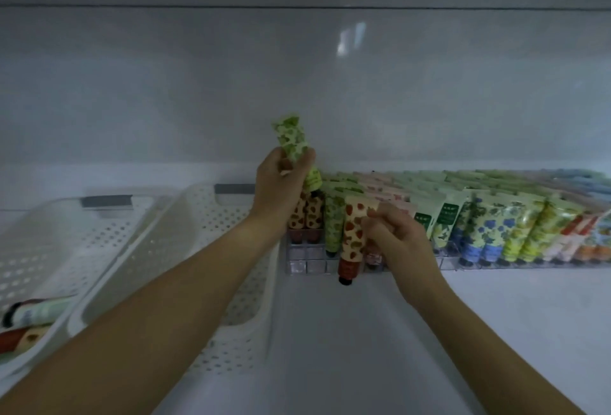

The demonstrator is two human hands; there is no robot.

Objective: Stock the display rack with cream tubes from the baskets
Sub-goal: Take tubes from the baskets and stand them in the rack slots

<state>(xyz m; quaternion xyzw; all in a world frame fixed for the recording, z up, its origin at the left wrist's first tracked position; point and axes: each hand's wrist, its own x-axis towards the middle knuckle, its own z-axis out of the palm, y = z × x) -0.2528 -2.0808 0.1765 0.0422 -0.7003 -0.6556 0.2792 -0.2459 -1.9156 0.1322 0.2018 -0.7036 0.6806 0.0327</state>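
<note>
My left hand grips a green tube, my right hand pinches a red tube at the rack; I judge them light, squashy, best held mid-body.

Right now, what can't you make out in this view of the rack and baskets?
Head view: left hand covers part of the green tube.
Head view: right hand, gripping the red-spotted tube, hides rack slots behind it.
Head view: frame edge cuts off the left basket and its tubes.
Head view: tube lettering too blurred to read.
</note>
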